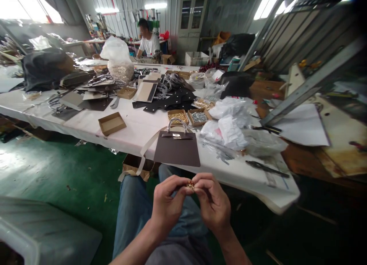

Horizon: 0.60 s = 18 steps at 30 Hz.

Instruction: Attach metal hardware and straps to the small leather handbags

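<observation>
Above my lap, my left hand and my right hand meet fingertip to fingertip. Both pinch a small gold-coloured metal piece; its exact kind is too small to make out. Just beyond my hands, a dark brown handbag panel lies at the table's front edge, with a plastic-wrapped handle and a metal clasp on it. Behind it stand a small box of gold-coloured fittings and a box of silver-coloured fittings.
An open cardboard tray sits on the white table to the left. White plastic bags and a black pen-like tool lie at right. Dark leather pieces are piled behind. A person sits at the far side.
</observation>
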Available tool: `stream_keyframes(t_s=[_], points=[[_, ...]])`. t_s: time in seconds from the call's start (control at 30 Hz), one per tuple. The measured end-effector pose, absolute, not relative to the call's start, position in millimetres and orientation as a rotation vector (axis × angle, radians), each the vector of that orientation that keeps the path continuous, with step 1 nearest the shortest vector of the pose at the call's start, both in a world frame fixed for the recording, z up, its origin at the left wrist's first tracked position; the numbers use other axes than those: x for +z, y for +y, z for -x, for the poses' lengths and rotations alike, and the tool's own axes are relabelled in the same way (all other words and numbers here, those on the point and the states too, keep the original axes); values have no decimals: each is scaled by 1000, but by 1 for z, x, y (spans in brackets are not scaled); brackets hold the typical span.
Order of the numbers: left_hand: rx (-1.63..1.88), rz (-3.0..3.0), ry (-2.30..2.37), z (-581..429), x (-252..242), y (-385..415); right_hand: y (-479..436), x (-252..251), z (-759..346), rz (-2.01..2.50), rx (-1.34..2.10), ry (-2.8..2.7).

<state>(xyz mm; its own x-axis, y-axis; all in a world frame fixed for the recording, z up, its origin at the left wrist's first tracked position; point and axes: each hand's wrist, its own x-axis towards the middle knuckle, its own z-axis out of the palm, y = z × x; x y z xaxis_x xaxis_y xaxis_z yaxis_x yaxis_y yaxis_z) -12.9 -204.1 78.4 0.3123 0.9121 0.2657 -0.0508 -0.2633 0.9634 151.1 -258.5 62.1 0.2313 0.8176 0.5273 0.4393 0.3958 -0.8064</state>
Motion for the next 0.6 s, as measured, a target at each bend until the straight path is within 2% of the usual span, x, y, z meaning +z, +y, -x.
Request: stream_keyframes(t_s=[0.6], points=[[1110, -1370, 802, 18, 65, -204, -258, 58, -146, 1261, 339, -1460]])
